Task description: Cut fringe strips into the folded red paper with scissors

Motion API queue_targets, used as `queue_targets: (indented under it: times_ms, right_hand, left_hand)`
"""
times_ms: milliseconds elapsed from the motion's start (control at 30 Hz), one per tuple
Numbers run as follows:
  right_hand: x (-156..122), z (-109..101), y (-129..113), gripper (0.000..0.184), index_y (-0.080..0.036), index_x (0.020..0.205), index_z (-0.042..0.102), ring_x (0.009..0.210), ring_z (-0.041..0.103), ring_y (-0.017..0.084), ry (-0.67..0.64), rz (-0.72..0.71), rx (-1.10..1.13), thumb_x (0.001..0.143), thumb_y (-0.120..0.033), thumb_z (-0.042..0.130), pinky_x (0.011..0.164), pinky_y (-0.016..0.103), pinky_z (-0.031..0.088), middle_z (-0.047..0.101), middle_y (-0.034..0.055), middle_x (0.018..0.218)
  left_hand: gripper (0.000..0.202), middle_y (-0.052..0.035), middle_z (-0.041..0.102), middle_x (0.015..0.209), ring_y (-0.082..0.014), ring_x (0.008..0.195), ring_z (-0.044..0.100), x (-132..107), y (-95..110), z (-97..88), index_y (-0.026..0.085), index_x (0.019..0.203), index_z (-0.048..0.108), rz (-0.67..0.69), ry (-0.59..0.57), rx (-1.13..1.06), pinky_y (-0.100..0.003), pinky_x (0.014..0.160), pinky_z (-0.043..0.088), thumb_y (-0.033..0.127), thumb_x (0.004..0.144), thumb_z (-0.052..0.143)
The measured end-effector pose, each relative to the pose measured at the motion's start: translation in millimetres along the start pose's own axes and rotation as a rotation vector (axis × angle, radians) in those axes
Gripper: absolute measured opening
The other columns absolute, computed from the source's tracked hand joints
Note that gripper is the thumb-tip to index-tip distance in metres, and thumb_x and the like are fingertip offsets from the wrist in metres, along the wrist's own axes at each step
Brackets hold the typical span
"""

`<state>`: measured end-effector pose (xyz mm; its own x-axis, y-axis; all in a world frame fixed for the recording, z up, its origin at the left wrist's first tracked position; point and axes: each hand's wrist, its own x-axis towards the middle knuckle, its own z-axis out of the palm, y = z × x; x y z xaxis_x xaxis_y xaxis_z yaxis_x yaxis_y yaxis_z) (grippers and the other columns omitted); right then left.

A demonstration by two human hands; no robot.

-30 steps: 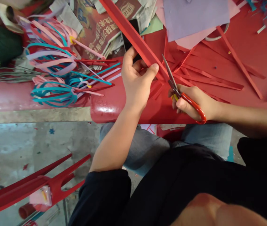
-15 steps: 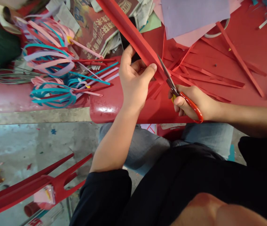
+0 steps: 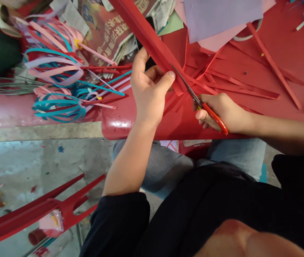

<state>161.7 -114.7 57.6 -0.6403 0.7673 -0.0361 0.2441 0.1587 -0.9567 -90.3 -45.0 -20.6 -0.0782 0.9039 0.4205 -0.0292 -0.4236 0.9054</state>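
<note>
My left hand (image 3: 152, 84) pinches a long folded piece of red paper (image 3: 149, 41) between thumb and fingers near its lower end. The paper slants up and away to the left, out of the frame. Red-handled scissors (image 3: 213, 116) are gripped in my right hand (image 3: 227, 112), their blades lying along the paper's right edge, tips beside my left thumb. A narrow strip on that edge parts from the paper at the blades. Several cut red paper strips (image 3: 245, 87) lie on the red table to the right of the scissors.
Paper-strip lanterns (image 3: 55, 69) in pink, blue and purple lie at the left, by a printed bag (image 3: 111, 32) and a dark phone (image 3: 149, 25). Purple paper (image 3: 223, 18) overlaps a tape roll (image 3: 256, 28) at the back. A red plastic stool (image 3: 61, 210) stands at lower left.
The scissors have moved up and left along the paper, lengthening the cut. My left hand and the paper have shifted slightly left.
</note>
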Motion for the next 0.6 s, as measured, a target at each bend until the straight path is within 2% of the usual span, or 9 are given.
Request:
queue_targets:
  times_ms: [133,267,333,433,600]
  right_hand:
    - [0.4,-3.0,5.4,0.078,-0.018,0.111,0.062,0.065,0.069,0.019,-0.067,-0.128,-0.058,0.091,-0.093,0.060,0.059,0.030,0.050,0.075,0.0057,0.080]
    - [0.3,-4.3,9.2,0.082,-0.018,0.122,0.059,0.072,0.073,0.023,-0.134,-0.146,-0.026,0.093,-0.094,0.054,0.064,0.033,0.055,0.077,0.0081,0.087]
    - [0.5,-4.7,9.0,0.081,-0.018,0.121,0.061,0.072,0.071,0.023,-0.111,-0.151,-0.053,0.092,-0.094,0.056,0.063,0.033,0.053,0.075,0.0068,0.083]
    - [0.4,-4.8,7.4,0.080,-0.019,0.118,0.064,0.072,0.068,0.023,-0.073,-0.167,-0.065,0.092,-0.094,0.055,0.062,0.033,0.052,0.070,0.0045,0.077]
    - [-1.6,-3.6,8.6,0.074,-0.020,0.114,0.067,0.078,0.067,0.024,-0.053,-0.166,-0.038,0.095,-0.091,0.055,0.067,0.034,0.053,0.069,0.0053,0.080]
  left_hand:
    - [0.083,-0.0009,0.072,0.118,-0.0307,0.108,0.073,-5.4,14.9,3.3,0.053,0.154,0.045,-0.030,-0.045,0.047,-0.051,0.087,0.064,0.085,0.085,0.077]
    - [0.094,-0.0020,0.073,0.109,-0.0329,0.105,0.071,-10.8,16.0,5.5,0.054,0.163,0.031,-0.088,-0.129,0.081,-0.055,0.086,0.062,0.088,0.086,0.072]
    - [0.094,-0.0015,0.072,0.102,-0.0309,0.091,0.071,-11.9,12.4,7.4,0.053,0.160,0.036,-0.098,-0.131,0.070,-0.054,0.077,0.063,0.090,0.082,0.072]
    - [0.078,0.0001,0.074,0.098,-0.0273,0.077,0.069,-12.7,15.2,10.6,0.050,0.148,0.047,-0.108,-0.135,0.052,-0.051,0.067,0.063,0.085,0.083,0.074]
    - [0.055,-0.0010,0.078,0.106,-0.0310,0.094,0.076,-13.6,44.4,15.3,0.041,0.136,0.055,-0.104,-0.244,0.128,-0.054,0.079,0.066,0.070,0.092,0.073]
